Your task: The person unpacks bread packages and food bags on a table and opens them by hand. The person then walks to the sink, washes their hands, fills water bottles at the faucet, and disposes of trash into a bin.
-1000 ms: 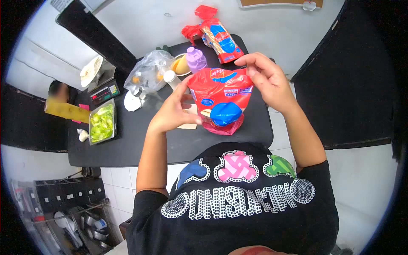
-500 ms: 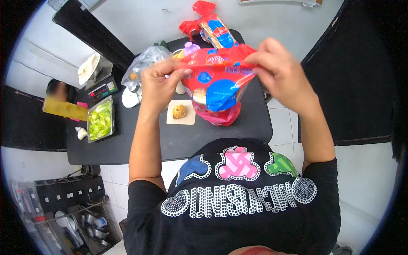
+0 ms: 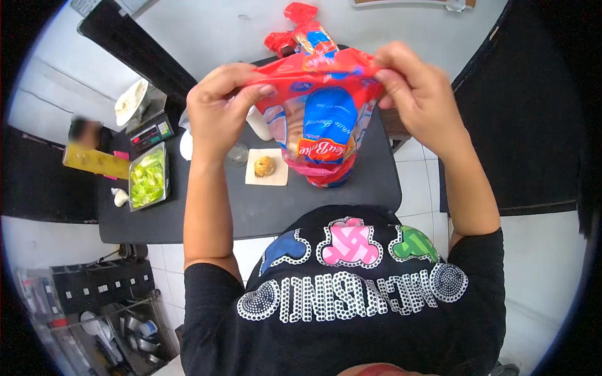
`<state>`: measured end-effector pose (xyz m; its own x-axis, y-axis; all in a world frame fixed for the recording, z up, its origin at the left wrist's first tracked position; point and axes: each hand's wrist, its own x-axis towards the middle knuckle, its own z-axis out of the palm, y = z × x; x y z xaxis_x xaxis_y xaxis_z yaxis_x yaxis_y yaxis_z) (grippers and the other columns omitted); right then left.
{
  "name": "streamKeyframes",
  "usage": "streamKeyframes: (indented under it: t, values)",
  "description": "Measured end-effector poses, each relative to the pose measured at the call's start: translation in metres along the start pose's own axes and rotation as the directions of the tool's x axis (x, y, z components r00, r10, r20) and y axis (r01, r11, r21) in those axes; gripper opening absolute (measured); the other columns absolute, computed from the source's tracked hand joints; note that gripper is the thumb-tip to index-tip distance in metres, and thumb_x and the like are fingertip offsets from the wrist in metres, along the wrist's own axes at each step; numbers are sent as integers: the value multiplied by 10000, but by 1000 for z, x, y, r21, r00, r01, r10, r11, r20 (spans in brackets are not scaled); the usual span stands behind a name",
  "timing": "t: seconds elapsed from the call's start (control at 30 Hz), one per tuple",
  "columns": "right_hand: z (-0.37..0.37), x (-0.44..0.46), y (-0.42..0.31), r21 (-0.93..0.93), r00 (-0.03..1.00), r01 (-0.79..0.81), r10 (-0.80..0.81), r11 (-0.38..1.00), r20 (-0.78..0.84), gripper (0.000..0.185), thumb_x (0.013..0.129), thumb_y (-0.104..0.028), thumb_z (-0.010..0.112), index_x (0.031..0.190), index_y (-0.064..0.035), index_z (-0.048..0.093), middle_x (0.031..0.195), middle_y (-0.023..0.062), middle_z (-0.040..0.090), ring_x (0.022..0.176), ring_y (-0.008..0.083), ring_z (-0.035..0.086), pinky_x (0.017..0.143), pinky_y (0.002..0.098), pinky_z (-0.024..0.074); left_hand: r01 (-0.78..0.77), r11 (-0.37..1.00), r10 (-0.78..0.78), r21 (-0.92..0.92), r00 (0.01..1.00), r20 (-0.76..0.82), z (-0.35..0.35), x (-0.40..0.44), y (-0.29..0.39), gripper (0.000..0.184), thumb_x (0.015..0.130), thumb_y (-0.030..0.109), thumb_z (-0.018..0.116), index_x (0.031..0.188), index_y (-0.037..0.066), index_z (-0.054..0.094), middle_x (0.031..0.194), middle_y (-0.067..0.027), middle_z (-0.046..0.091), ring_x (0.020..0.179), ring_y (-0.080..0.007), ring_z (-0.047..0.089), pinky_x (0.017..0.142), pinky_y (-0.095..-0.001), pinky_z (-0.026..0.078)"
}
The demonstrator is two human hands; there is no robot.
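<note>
A red and blue plastic bread bag [image 3: 329, 119] hangs between my two hands, its lower end over the dark table [image 3: 213, 216]. Sliced bread shows through its clear parts. My left hand [image 3: 219, 106] pinches one upper corner of the bag, and my right hand [image 3: 417, 94] pinches the opposite corner. The top edge is stretched wide between them. Just left of the bag, a browned round food piece [image 3: 264, 166] lies on a square of light paper [image 3: 276, 179]. Behind the bag is a second bread bag [image 3: 315, 39], partly covered.
Toward the left of the table are a tray of lettuce [image 3: 148, 178], a digital scale [image 3: 150, 133] bearing a white bowl [image 3: 130, 103], and a small white knotted bag [image 3: 120, 197]. A white cylindrical container [image 3: 259, 124] stands behind my left hand. A rack of utensils [image 3: 119, 326] is at lower left.
My hands have moved farther apart and pulled the bag's top edge wider. More of the bag's blue front panel now shows. The food on the paper stays put.
</note>
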<state>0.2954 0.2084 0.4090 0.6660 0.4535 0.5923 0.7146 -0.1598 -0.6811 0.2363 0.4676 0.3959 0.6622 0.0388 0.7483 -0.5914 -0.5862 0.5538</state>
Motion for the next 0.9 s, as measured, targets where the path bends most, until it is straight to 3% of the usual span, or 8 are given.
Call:
streamKeyframes:
  t: [0.1,0.13,0.27,0.4,0.57,0.63,0.7,0.9]
  values:
    - [-3,6,10,-46,996,75,-72,996,50,111,853,-107,605,944,-66,557,693,60,598,632,84,565,569,249,455,40,998,-40,42,999,-10,-4,6,1,99,704,5,718,795,-20,690,820,-91,653,731,-125,602,634,-230,480]
    - [-10,11,7,220,995,-13,-8,975,94,216,835,-158,642,994,-43,552,745,70,619,696,83,574,606,257,461,61,997,-62,-57,998,-24,-5,6,0,99,710,2,713,805,-17,694,843,-93,657,757,-128,609,657,-233,492]
    - [9,16,-6,201,937,-29,-44,979,346,396,812,-241,676,1120,-33,538,845,125,656,753,147,609,700,282,478,83,980,-67,-180,994,89,7,9,3,100,720,-12,701,820,-18,694,893,-106,660,808,-140,620,703,-249,511]
    - [21,33,10,75,861,40,-73,996,504,330,785,-175,666,1080,-35,623,869,137,669,752,201,635,726,299,490,-3,961,37,-276,993,116,15,13,8,119,752,-8,676,870,-13,687,949,-103,656,861,-141,618,721,-250,517]
    - [22,34,-3,-77,947,168,-139,983,290,165,790,-131,617,922,-57,685,810,139,669,700,231,648,669,306,506,203,938,-206,-281,978,18,6,-5,-6,224,841,81,611,1051,7,632,975,-84,645,828,-115,602,688,-235,504]
    - [22,35,-1,-91,953,292,-282,952,116,168,790,-127,613,928,-66,686,797,142,667,691,234,650,660,311,508,457,885,-448,-86,888,102,-3,-24,-27,278,868,131,589,1119,13,598,981,-81,641,796,-103,593,674,-228,493]
    - [25,34,-1,-118,941,301,-275,946,198,172,781,-144,617,922,-74,686,804,148,662,709,248,655,658,319,512,538,800,-598,264,745,294,-6,-48,-44,347,852,211,615,1135,13,576,965,-115,634,758,-126,590,690,-294,491]
    - [36,31,-4,-130,940,296,-264,946,215,180,765,-140,611,912,-69,686,780,139,660,705,283,643,661,345,510,759,593,-751,269,401,524,20,-115,-56,310,872,216,554,1104,9,546,776,-83,620,596,-116,592,500,-250,480]
